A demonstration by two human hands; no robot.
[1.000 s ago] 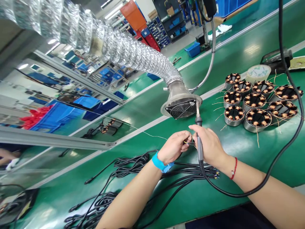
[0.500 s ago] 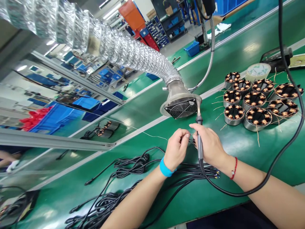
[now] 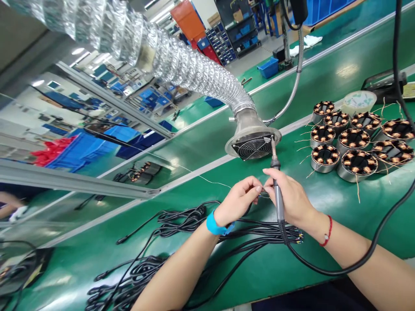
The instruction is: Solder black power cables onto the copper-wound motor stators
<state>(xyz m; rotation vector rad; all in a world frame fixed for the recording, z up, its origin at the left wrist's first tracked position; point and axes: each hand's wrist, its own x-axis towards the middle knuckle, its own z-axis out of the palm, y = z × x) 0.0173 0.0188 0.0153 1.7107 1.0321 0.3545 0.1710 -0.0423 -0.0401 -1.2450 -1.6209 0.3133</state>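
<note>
My right hand is wrapped around a grey soldering iron. The iron's tip points up toward the round fume extractor hood. Thumb and finger of my left hand are pinched on a thin wire, close to the fingertips of my right hand. Below the left fingers a piece of black cable shows, partly hidden by the hand. A fine pale strand of solder wire runs from the upper left to the left hand. What lies between the two hands is mostly covered by the fingers.
Several motor stators with copper windings and loose wire ends stand at the right. Bundled black cables lie at the left and under my wrists. A silver duct hangs overhead. A tape roll sits behind the stators.
My left hand has turned and its fingertips now meet those of the right hand. The soldering iron has tilted slightly. The whole view has shifted a little.
</note>
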